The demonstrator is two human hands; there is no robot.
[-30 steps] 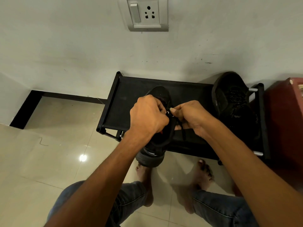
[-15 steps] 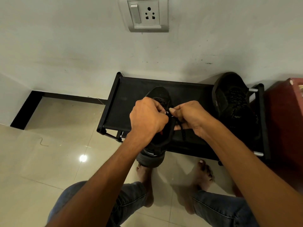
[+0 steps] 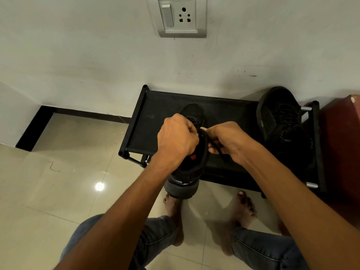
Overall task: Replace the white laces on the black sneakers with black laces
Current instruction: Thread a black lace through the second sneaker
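Over the front edge of a low black shoe rack [image 3: 165, 114], a black sneaker [image 3: 191, 172] sits with its heel overhanging toward the person's bare feet and its toe pointing at the wall. Both hands work at its lacing: the left hand [image 3: 175, 140] is curled over the tongue area, fingers pinching something there that cannot be made out, while the right hand [image 3: 228, 141] pinches a black lace [image 3: 220, 151] whose loose end trails down across the palm. A small red tab shows inside the shoe's collar; no lettering on it is legible. A second black sneaker [image 3: 282, 125] lies at the right end of the rack, already threaded with dark laces. No brand name reads on either shoe. A grey switch-and-socket plate [image 3: 182, 16] is mounted on the wall above.
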